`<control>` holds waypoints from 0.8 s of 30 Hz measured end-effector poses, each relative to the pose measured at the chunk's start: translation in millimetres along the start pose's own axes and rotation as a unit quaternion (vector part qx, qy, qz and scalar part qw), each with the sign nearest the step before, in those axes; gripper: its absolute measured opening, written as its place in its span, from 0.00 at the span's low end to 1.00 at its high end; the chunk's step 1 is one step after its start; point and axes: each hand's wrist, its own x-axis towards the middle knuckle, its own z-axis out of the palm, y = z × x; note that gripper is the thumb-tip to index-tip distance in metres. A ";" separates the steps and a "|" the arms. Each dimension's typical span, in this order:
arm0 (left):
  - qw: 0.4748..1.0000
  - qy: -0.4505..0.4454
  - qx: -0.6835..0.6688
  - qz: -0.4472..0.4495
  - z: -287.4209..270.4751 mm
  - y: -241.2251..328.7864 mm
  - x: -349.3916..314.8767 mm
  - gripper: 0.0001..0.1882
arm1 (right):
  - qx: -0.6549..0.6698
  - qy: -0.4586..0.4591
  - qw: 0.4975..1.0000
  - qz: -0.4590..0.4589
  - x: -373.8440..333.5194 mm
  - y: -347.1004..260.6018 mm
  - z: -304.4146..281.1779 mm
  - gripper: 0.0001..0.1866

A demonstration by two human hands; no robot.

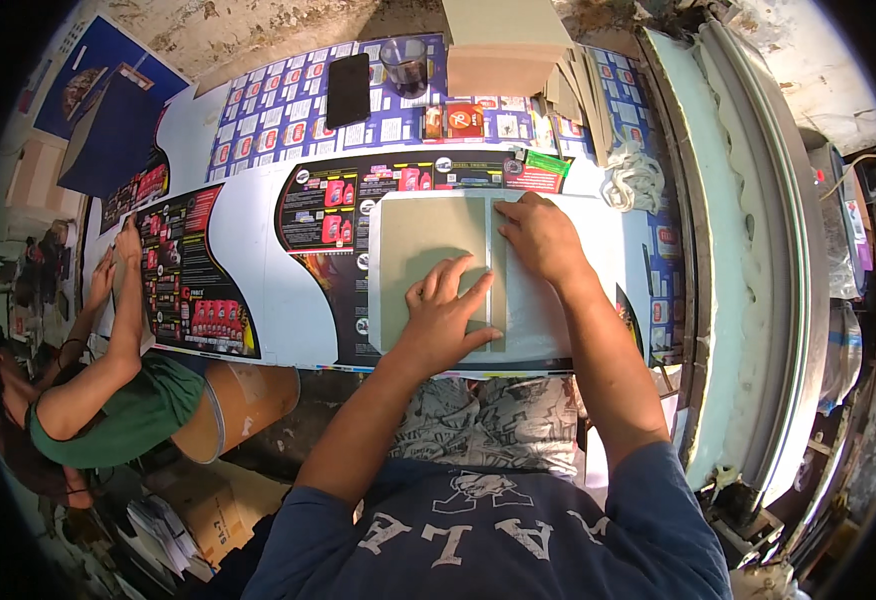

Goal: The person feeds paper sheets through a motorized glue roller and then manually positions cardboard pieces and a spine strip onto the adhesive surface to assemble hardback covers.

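Observation:
A large grey-brown cardboard panel (413,240) lies flat on a white sheet (533,320) with trimmed corners. Beside the panel's right edge runs a narrow cardboard strip (499,310), with a thin pale gap between them. My left hand (440,312) rests with spread fingers on the panel's lower right part, its thumb and index finger reaching across the gap to the strip. At the strip's upper end, my right hand (543,235) presses down with bent fingers drawn together. The undersides of both hands are hidden.
Printed black sheets (318,195) cover the table under the work. Behind stand a phone (348,90), a glass (404,68), a small red box (465,120) and a stack of boards (508,65). White string (633,178) lies right. A co-worker in a green shirt (123,415) works at left.

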 end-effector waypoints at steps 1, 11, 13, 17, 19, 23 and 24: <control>1.000 -0.001 0.002 0.000 -0.4 0.0 0.0 0.44 | -0.001 0.002 1.000 -0.001 -0.1 0.1 0.2 0.17; 1.000 0.009 -0.001 0.003 -3.4 1.8 -1.0 0.42 | -0.012 -0.004 1.000 0.015 -0.8 -4.3 -2.0 0.16; 1.000 0.013 0.003 0.010 -3.0 1.6 -0.5 0.41 | -0.017 -0.005 1.000 0.007 -2.2 -4.1 -2.7 0.17; 1.000 0.018 0.002 0.008 -4.7 -8.7 7.1 0.37 | -0.012 -0.004 0.999 -0.041 -19.5 2.3 -9.9 0.26; 0.998 0.022 -0.051 0.003 -12.2 -8.9 9.9 0.37 | -0.006 -0.014 0.997 -0.077 -42.6 0.9 -15.9 0.32; 1.000 0.015 -0.023 -0.008 -16.6 -1.8 11.4 0.43 | -0.039 -0.062 0.989 -0.125 -83.6 -5.6 -17.5 0.41; 1.000 0.017 -0.021 -0.005 -14.7 -1.8 10.2 0.43 | -0.055 -0.079 0.987 -0.129 -88.7 -7.9 -15.8 0.42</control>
